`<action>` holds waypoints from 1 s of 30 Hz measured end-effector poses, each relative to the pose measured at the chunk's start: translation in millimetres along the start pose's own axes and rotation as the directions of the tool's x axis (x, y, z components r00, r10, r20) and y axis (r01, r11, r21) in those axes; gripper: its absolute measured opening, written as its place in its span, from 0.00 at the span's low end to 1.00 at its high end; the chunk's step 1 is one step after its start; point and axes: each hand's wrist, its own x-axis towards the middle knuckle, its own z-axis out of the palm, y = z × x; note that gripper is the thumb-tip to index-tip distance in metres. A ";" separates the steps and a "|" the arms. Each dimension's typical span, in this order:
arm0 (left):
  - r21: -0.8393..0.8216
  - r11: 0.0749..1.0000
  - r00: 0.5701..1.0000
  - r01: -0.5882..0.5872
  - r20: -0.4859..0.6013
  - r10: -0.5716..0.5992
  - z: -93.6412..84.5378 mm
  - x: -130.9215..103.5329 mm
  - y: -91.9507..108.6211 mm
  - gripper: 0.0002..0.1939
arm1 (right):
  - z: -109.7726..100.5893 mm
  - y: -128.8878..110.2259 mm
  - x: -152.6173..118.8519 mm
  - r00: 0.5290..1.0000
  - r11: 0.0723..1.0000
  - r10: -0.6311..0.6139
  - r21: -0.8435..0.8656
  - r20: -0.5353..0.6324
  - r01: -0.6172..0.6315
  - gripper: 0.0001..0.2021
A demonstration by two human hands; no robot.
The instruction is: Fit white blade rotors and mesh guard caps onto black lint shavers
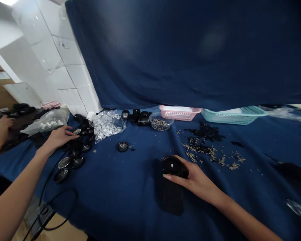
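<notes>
Two hands at work on a blue cloth-covered table (130,201). Right hand (193,180) lies on a black round-topped device (173,167) at about 6 o'clock in the view, fingers wrapped around its top from the 3 o'clock side, grasping it; a small white dot shows on the top. The device's dark body runs toward 6 o'clock from the hand.

Left hand (59,137) is at 9 o'clock, well apart from the device, fingertips pinching a small round cap (77,131) with a shiny inside, at the edge of a cluster of black caps (72,157). Several caps in the cluster lie open side up, silver liners showing. One lone cap (122,146) sits between the cluster and the device.

Just at 3 o'clock of the left hand: a clear bag of silver pieces (107,124). At 9 o'clock of it: a clear bag with white bits (48,121).

Toward 12 o'clock: a row of black jars (139,117), a clear bowl of seeds (160,122), a pink basket (179,112), a teal basket (234,115). Loose seeds and black flakes (205,147) are scattered at 1 o'clock of the right hand.

Black cable (57,197) loops over the table edge at 7 o'clock. Another person's hand (1,125) rests at the far 9 o'clock edge.
</notes>
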 end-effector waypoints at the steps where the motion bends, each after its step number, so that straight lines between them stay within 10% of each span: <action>1: 0.008 1.000 1.000 0.002 0.013 -0.002 1.1 1.6 0.7 0.20 | -0.5 -0.1 -0.3 1.000 1.000 -0.002 0.003 0.000 0.002 0.20; 16: 0.051 0.981 0.982 -0.187 0.033 0.185 7.8 5.4 37.9 0.21 | -4.9 -4.1 -1.2 0.999 0.999 -0.042 0.007 0.003 0.042 0.17; 24: 0.020 0.835 0.799 -0.550 0.305 0.519 38.5 -45.2 91.8 0.33 | -5.7 -4.4 -2.2 0.999 0.999 -0.052 0.008 -0.005 0.052 0.17; 30: 0.096 0.756 0.744 -0.647 0.295 0.600 1.4 5.9 127.2 0.31 | -5.9 -6.1 -0.2 0.998 0.998 -0.058 -0.010 -0.004 0.058 0.17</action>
